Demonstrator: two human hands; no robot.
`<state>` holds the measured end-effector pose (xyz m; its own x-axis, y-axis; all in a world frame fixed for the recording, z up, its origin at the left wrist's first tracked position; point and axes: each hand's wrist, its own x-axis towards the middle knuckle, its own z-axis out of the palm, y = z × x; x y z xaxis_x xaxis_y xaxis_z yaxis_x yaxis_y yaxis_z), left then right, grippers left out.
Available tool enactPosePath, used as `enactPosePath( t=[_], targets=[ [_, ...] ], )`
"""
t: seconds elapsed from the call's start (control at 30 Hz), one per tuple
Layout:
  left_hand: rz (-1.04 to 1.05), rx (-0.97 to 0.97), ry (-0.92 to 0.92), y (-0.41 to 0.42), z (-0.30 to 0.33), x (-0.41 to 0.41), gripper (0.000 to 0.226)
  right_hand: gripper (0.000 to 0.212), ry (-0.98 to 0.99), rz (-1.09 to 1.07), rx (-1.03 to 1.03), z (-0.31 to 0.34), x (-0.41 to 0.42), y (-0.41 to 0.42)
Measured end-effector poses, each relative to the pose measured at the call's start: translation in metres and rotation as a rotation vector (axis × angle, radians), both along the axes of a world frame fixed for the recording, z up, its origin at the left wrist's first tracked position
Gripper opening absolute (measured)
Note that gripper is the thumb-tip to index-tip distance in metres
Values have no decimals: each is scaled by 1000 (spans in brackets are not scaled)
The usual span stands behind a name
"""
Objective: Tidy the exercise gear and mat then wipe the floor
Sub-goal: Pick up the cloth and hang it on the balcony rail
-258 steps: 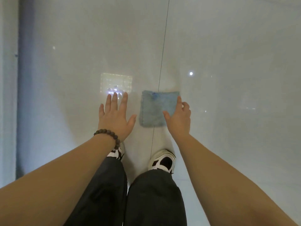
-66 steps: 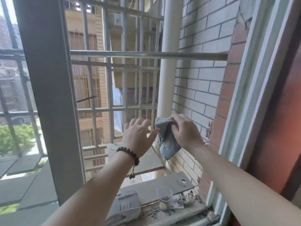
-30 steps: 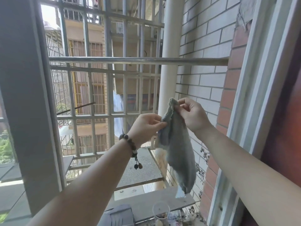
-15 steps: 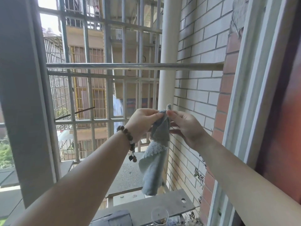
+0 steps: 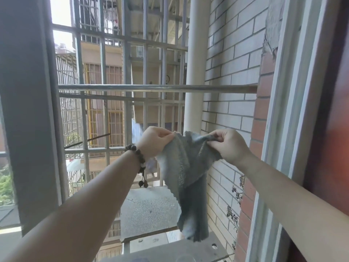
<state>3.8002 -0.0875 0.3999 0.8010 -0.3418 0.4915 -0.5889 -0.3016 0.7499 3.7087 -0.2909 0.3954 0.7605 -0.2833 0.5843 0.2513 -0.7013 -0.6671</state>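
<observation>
Hands outside window: left hand (image 5: 155, 141) and right hand (image 5: 229, 145) each pinch a top corner of grey-blue terry cloth (image 5: 186, 178), which hangs lengthwise downward. Horizontal steel rail (image 5: 156, 88) lies above, equally near both.

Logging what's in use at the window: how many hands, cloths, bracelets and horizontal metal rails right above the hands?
Hands: 2, left hand and right hand
Cloths: 1, blue-grey cloth
Bracelets: 1, bead bracelet
Rails: 1, metal rail
Total: 5
</observation>
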Motion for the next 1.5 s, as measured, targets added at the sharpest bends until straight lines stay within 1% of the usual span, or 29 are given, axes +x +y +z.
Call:
enactPosePath(
  t=[0.1,0.23,0.33,0.4,0.47,0.53,0.6,0.67,0.77,0.87,1.0,1.1,1.13,1.2,1.27,1.3,1.33,1.4,1.43,1.5],
  targets=[
    [73,51,-102,6,17,14,17,4,-44,-105,-130,25,-2,-7],
    [153,82,-227,11,41,32,22,5,-129,-202,-184,57,-1,-8],
    [126,113,-257,18,62,40,25,9,-165,-260,-212,78,7,-10],
    [73,131,-242,22,75,46,22,10,-178,-298,-227,90,13,-12],
    [-3,76,-159,23,84,55,16,13,-193,-334,-246,101,19,-14],
    [8,42,-124,19,89,66,15,14,-208,-378,-259,112,24,-16],
    [102,40,-223,11,92,77,13,11,-228,-407,-251,121,28,-18],
    [193,-21,-310,4,96,87,14,7,-240,-418,-239,128,33,-20],
    [272,-133,-361,-4,109,103,19,13,-237,-447,-216,136,41,-27],
    [278,-230,-311,-8,131,121,30,12,-249,-494,-205,150,53,-35],
    [148,-319,-209,-13,163,144,19,11,-269,-530,-164,178,74,-41],
    [42,-429,-94,-17,182,163,9,17,-265,-541,-139,199,92,-45],
    [13,-472,-58,-18,187,171,11,16,-267,-542,-118,206,98,-47],
    [-12,-507,-43,-22,198,191,16,15,-280,-518,-22,218,111,-51],
    [-3,-517,-42,-28,207,206,18,11,-295,-436,157,225,122,-56],
    [9,-525,-38,-30,211,209,21,10,-291,-422,210,227,127,-58],
    [28,-520,-43,-33,213,210,24,11,-274,-434,222,228,133,-60],
    [56,-448,-71,-40,213,213,27,10,-253,-490,168,228,145,-67],
    [60,-373,-80,-44,212,214,25,9,-234,-531,106,227,150,-70],
    [55,-148,-85,-50,208,214,20,9,-142,-570,-47,226,159,-76]
  ],
)
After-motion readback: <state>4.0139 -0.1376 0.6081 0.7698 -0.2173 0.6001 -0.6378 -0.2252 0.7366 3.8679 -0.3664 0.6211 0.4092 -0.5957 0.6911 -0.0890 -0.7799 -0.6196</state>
